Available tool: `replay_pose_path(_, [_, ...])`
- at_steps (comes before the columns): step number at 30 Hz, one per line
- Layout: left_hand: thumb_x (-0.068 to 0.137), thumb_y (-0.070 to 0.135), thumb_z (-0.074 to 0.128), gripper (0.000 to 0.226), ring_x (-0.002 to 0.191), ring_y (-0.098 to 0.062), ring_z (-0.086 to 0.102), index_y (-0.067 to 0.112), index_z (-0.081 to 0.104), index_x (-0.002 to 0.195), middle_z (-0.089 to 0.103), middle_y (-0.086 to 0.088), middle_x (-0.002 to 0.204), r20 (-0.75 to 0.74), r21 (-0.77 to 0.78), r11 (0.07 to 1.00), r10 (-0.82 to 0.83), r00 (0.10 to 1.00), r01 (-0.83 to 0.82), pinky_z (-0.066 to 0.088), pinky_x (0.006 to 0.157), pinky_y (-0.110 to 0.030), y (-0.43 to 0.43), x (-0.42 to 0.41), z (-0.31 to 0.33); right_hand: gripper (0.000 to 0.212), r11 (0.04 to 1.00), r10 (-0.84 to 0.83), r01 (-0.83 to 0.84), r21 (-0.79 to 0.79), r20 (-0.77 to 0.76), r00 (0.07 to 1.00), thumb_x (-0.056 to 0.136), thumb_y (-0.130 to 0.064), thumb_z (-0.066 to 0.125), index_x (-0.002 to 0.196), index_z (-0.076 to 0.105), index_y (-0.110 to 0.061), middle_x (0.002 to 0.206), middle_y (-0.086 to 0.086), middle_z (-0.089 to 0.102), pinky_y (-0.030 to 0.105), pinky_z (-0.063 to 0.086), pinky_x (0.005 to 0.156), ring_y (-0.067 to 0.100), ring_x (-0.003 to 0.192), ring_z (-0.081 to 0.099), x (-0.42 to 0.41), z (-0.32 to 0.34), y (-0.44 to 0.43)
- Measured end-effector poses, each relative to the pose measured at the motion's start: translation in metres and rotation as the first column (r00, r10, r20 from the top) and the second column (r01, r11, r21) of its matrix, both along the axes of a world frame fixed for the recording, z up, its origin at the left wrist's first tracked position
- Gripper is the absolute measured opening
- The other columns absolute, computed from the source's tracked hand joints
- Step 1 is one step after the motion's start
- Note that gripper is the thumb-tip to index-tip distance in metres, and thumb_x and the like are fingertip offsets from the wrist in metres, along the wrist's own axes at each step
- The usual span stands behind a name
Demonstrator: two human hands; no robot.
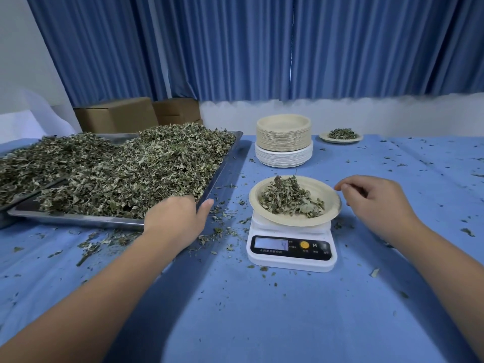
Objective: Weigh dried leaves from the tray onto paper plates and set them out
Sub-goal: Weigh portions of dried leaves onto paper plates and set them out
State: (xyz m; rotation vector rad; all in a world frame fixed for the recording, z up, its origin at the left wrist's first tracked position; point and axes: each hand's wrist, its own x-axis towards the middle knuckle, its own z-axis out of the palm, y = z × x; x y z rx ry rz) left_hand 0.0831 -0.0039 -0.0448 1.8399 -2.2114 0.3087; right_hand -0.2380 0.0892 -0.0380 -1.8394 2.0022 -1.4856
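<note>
Your left hand (174, 218) sat at the near right corner of the tray (78, 218), knuckles up and thumb stretched out past the rim. The fingers were buried in the dried leaves (146, 163), so I cannot tell whether it had a pinch of them or nothing. Your right hand (377, 203) hovered just beside the right rim of the paper plate (332, 203), fingers loosely curled, nothing visible in it, fingertips almost at the rim but no clear contact.

Key relation: the plate sat on the scale (290, 247), between your two hands, to the right of the left hand and near it. The tray's right rim and a strip of desk (235, 310) lay between them. The plate already carried a heap of leaves (290, 197). The display was too blurred to read for sure.

My read is that the portion was being topped up. The left hand was the one at the supply and the right was the nearer one for lifting the plate off.

Behind the scale stood the stack of plates (284, 140), in line with any push away from you. One filled plate (323, 137) was set out at the far right, well apart, so the path there ran right of the stack. Leaf crumbs littered the desk, cardboard boxes (117, 115) sat behind the tray.
</note>
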Motion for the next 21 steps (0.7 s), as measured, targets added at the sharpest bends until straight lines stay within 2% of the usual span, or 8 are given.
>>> replay_pose_path(4, [0.096,0.062,0.029,0.055,0.057,-0.021,0.059,0.017,0.054,0.08,0.059,-0.003,0.065,-0.107,0.004,1.0,-0.014,0.994,0.014,0.05,0.055,-0.031,-0.002,0.005,0.004,0.031,1.0,-0.008,0.008,0.012,-0.001,1.0,0.092,-0.011,0.055,0.074,0.067,-0.034,0.058,-0.007,0.06,0.008,0.037,0.048,0.001,0.049,0.049,-0.001,-0.001,-0.001])
replay_pose_path(8, [0.093,0.06,0.043,0.046,0.045,-0.015,0.047,0.019,0.052,0.075,0.054,0.001,0.055,-0.257,0.026,0.999,-0.037,0.966,0.045,0.033,0.045,-0.023,-0.008,0.011,0.006,0.028,1.0,-0.006,0.006,0.018,-0.025,1.0,0.092,-0.011,0.055,0.076,0.068,-0.03,0.054,-0.014,0.058,0.008,0.037,0.049,0.002,0.05,0.049,-0.001,-0.002,-0.002])
replay_pose_path(11, [0.093,0.053,0.052,0.044,0.042,-0.016,0.04,0.016,0.052,0.07,0.048,0.002,0.05,-0.393,0.059,0.993,-0.069,0.917,0.1,0.031,0.046,-0.024,-0.018,0.016,0.007,0.027,1.0,-0.021,0.022,0.01,-0.035,0.999,0.091,-0.011,0.055,0.076,0.07,-0.028,0.054,-0.009,0.058,0.01,0.037,0.049,0.004,0.053,0.049,-0.001,-0.002,-0.002])
replay_pose_path(13, [0.093,0.049,0.055,0.043,0.041,-0.015,0.04,0.015,0.053,0.067,0.049,0.002,0.049,-0.417,0.088,0.988,-0.079,0.905,0.127,0.033,0.046,-0.024,-0.024,0.017,0.009,0.026,1.0,-0.021,0.022,0.012,-0.03,0.999,0.091,-0.011,0.055,0.077,0.071,-0.027,0.057,-0.008,0.059,0.009,0.037,0.049,0.005,0.054,0.05,-0.002,-0.002,-0.002])
replay_pose_path(16, [0.093,0.046,0.057,0.041,0.038,-0.011,0.042,0.015,0.056,0.066,0.053,0.003,0.048,-0.422,0.091,0.983,-0.109,0.9,0.162,0.036,0.043,-0.022,-0.032,0.017,0.014,0.032,1.0,-0.014,0.014,0.015,-0.019,1.0,0.091,-0.012,0.055,0.073,0.067,-0.035,0.058,-0.006,0.06,0.008,0.037,0.05,0.006,0.056,0.051,-0.002,-0.002,-0.002])
replay_pose_path(21, [0.093,0.052,0.052,0.038,0.031,-0.009,0.037,0.019,0.058,0.073,0.052,0.002,0.046,-0.424,-0.004,0.987,-0.147,0.893,0.161,0.031,0.037,-0.02,-0.041,0.018,0.027,0.033,1.0,-0.019,0.019,0.022,-0.019,1.0,0.092,-0.013,0.055,0.073,0.065,-0.037,0.059,-0.011,0.061,0.007,0.038,0.051,0.001,0.056,0.052,-0.003,-0.001,-0.001])
